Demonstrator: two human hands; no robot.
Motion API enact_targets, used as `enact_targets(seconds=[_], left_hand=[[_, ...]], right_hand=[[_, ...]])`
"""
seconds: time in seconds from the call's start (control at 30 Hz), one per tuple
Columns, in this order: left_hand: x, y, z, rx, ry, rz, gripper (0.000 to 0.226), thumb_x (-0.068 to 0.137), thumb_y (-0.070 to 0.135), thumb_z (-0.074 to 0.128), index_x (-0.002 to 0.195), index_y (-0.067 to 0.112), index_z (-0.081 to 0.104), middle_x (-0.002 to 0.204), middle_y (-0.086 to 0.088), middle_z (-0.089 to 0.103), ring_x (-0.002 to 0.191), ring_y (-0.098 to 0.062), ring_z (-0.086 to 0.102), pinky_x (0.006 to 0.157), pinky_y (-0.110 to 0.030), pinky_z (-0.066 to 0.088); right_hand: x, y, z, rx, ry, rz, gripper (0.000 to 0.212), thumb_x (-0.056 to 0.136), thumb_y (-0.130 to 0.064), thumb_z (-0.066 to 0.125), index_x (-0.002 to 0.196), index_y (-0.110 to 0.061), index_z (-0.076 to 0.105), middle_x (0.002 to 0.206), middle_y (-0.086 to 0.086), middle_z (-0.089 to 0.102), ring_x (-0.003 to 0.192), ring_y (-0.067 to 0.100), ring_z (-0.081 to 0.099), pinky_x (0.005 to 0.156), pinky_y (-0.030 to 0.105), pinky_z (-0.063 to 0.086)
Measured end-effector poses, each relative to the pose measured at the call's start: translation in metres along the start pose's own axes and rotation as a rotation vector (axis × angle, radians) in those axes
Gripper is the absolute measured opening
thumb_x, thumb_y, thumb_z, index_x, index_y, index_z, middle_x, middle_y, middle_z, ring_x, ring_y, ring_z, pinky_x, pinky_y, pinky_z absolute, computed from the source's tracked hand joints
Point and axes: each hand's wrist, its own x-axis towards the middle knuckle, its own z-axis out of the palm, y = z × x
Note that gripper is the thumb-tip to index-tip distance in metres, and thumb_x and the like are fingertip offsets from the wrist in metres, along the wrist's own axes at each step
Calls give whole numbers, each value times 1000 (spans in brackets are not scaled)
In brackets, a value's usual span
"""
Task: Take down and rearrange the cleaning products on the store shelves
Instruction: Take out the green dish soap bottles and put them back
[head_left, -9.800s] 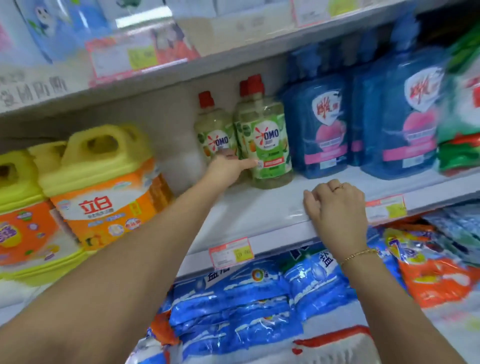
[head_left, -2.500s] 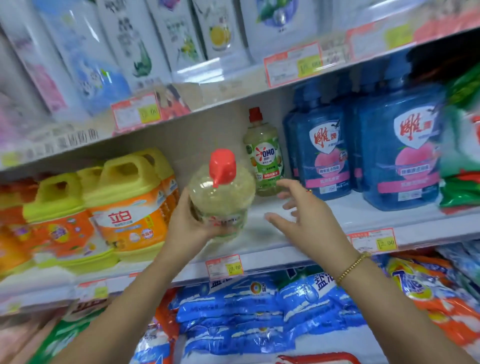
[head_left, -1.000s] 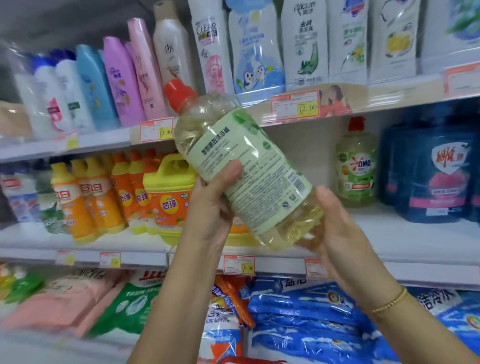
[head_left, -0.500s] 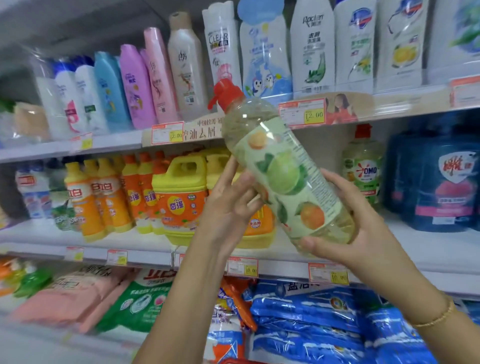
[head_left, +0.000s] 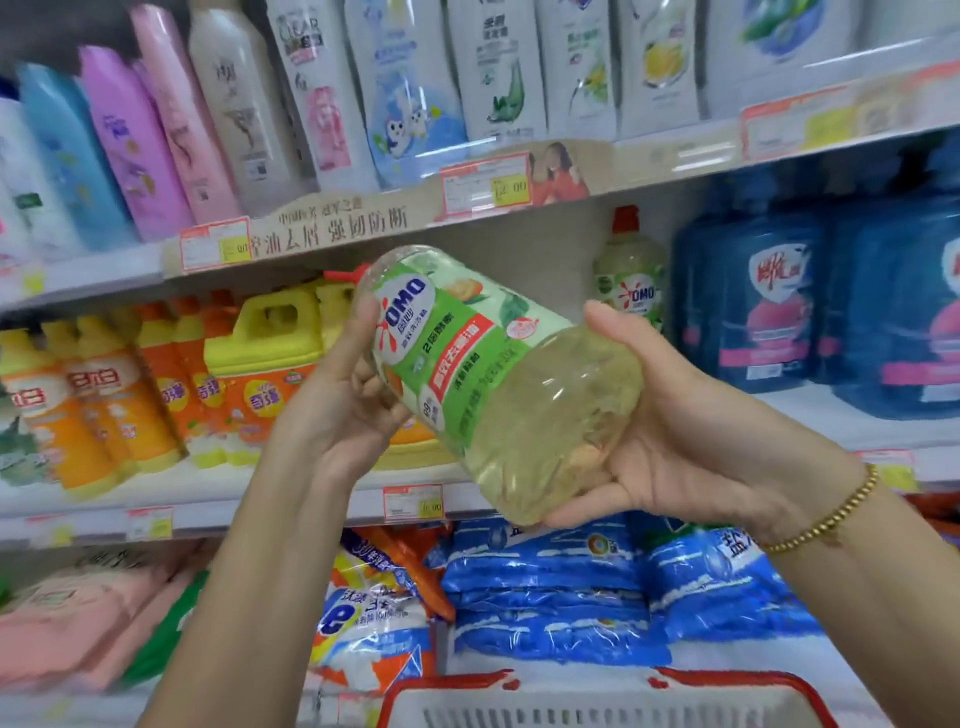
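Fingers of the left hand are curling round the label end of the OMO bottle, with the thumb lying along its near side. The remaining fingertips are largely hidden behind the bottle. The right hand is cupping the base, thumb over the top and fingers underneath. The bottle is being held tilted in the air in front of the middle shelf, with its base facing lower right. Its red cap is pointing away to the upper left and is mostly hidden by the bottle's shoulder. A second OMO bottle is standing upright on the shelf, its label blurred. A red basket is being cut off by the bottom edge.
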Motion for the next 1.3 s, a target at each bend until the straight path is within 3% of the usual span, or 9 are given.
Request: enact_targets(seconds=[0.17, 0.27, 0.43, 0.53, 0.67, 0.8, 0.93, 1.07, 1.3], left_hand=[[6, -43, 18, -117, 80, -242, 82, 57, 35, 81, 130, 6, 58, 116, -12, 67, 87, -19, 71, 62, -32, 59], [10, -66, 26, -135, -12, -353, 108, 27, 31, 98, 127, 10, 61, 118, -12, 67, 89, -25, 72, 62, -38, 59], [24, -85, 59, 70, -113, -380, 64, 63, 38, 76, 120, 14, 65, 105, -10, 73, 84, -22, 73, 66, -45, 61], [52, -89, 79, 78, -88, -313, 51, 66, 34, 73, 113, 15, 68, 109, -10, 72, 91, -22, 72, 69, -45, 60], [99, -93, 90, 234, -37, -212, 52, 60, 28, 79, 109, 15, 69, 108, -7, 73, 97, -22, 71, 82, -44, 57], [139, -106, 92, 434, 55, -117, 66, 51, 26, 84, 113, 13, 66, 100, -4, 75, 89, -19, 72, 83, -41, 57], [171, -125, 95, 637, 49, -5, 61, 44, 26, 86, 101, 21, 65, 91, 1, 75, 73, -14, 73, 53, -23, 54], [206, -144, 89, 812, 90, 59, 48, 53, 21, 91, 92, 22, 62, 84, 7, 71, 74, -12, 70, 66, -30, 56], [243, -165, 69, 791, -42, 91, 81, 37, 24, 90, 112, 15, 61, 101, -1, 74, 91, -20, 72, 80, -37, 56]], right_hand=[[-22, -1, -22, 3, 155, 49, 68, 76, -64, 48, 121, -15, 61, 116, 16, 66, 93, 34, 68, 73, 46, 55], [-26, 2, -40, 103, 201, 28, 71, 76, -62, 49, 125, -11, 57, 118, 19, 64, 92, 35, 68, 66, 45, 58], [-26, 3, -80, 22, 233, -30, 72, 77, -62, 49, 130, -12, 52, 123, 18, 62, 110, 35, 61, 75, 43, 57], [-20, -4, -100, -121, 309, -116, 55, 85, -55, 46, 124, -19, 56, 117, 11, 67, 108, 29, 63, 81, 42, 57], [-10, -10, -144, -784, 873, -368, 31, 95, -35, 48, 94, -11, 67, 89, 9, 70, 88, 26, 65, 83, 43, 54], [-10, 12, -193, -1580, 1195, -73, 23, 93, -27, 46, 87, -11, 61, 92, 10, 67, 89, 29, 61, 67, 30, 40], [-14, 21, -215, -1673, 1205, 62, 30, 95, -39, 41, 95, -15, 59, 99, 6, 63, 94, 24, 58, 69, 30, 39], [-10, 23, -221, -1731, 1186, 23, 35, 94, -47, 37, 90, -19, 58, 96, 1, 59, 91, 21, 58, 67, 30, 35], [-9, 24, -217, -1790, 1220, -25, 38, 95, -51, 31, 88, -24, 57, 91, -4, 58, 82, 18, 55, 63, 29, 30]])
